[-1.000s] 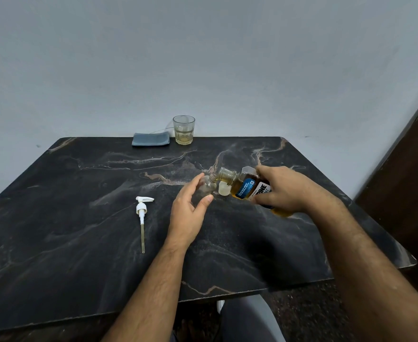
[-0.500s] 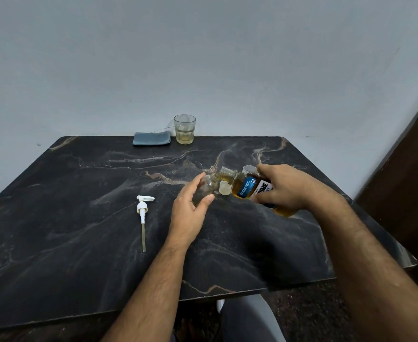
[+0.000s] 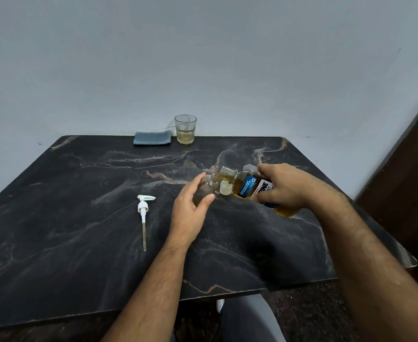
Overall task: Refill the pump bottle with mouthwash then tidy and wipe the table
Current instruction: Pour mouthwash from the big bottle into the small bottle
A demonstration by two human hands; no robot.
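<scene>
Mouthwash bottle (image 3: 246, 187) unmoved, tipped over pump bottle (image 3: 206, 190)

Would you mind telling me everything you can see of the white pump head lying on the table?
The pump head is white plastic: a flat nozzle pointing right, a ribbed collar beneath it, and a long thin yellowish dip tube running toward the near edge. It lies flat on the dark marbled table, detached from any bottle, to the left of the left hand. Neither hand touches it; only the tabletop does.

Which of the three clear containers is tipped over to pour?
The labelled mouthwash bottle in the right hand; the pump bottle and glass stand upright.
</scene>
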